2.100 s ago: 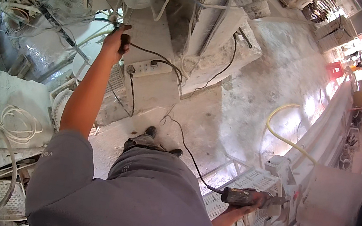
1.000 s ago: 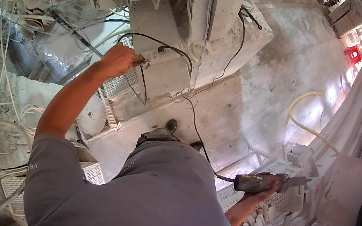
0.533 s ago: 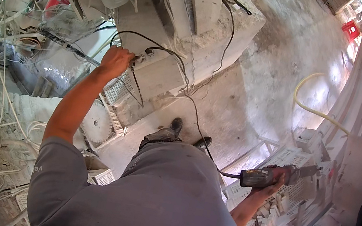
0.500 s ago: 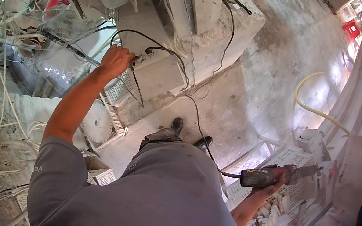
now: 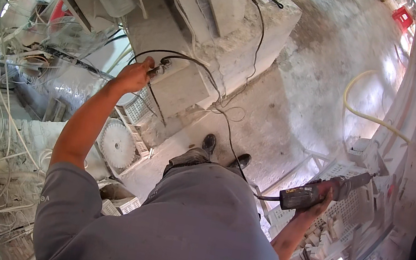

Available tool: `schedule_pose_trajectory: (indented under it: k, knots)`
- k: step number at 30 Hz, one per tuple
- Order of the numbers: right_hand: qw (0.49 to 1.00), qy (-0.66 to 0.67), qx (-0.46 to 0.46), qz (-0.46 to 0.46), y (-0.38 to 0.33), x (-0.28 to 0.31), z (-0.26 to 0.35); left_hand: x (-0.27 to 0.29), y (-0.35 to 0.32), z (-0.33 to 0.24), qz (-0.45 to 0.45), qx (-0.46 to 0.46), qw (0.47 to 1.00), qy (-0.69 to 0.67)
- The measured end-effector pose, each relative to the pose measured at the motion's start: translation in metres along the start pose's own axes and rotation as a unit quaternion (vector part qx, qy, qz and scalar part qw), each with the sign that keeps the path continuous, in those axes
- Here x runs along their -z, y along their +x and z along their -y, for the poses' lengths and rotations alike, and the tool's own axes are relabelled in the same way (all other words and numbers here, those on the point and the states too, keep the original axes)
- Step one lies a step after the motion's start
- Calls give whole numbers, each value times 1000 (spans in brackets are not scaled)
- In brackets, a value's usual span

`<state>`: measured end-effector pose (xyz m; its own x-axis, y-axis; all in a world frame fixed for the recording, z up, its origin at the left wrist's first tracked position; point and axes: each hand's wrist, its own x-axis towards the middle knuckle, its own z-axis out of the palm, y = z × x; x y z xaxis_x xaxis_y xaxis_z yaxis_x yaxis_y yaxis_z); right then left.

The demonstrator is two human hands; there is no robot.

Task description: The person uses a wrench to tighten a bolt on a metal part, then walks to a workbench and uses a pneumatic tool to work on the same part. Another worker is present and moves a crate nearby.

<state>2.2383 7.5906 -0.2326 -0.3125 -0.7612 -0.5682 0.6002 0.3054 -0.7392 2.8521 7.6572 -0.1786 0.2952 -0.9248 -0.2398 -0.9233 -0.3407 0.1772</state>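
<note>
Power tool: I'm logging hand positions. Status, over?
Left hand at the power strip, grip unclear. Right hand grips the power tool. Its dark cord runs past the shoes.

head view | left fisheye, head-worn | faces down | grey shirt (image 5: 171, 227) nearest; left hand (image 5: 134, 77), right hand (image 5: 320, 204), floor (image 5: 295, 127) farther
</note>
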Motion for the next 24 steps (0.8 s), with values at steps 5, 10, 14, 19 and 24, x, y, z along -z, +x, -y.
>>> schedule_pose_trajectory:
  k: [5, 10, 14, 19, 24]
  knots:
    - [999, 18, -18, 38, -1, 2, 4, 16, 0, -10, -21, 17, 999, 25]
    - [999, 11, -20, 32, -2, 1, 4, 10, -1, 5, -33, 16, 999, -4]
    - [999, 13, -32, 19, 3, 6, 4, -2, -2, 11, -69, 12, 998, -4]
    - [998, 14, -54, 31, 0, 1, 5, 0, 2, 9, -45, 18, 998, 33]
    - [994, 37, -76, 73, 9, 7, 2, -3, 6, 17, -33, -2, 998, 58]
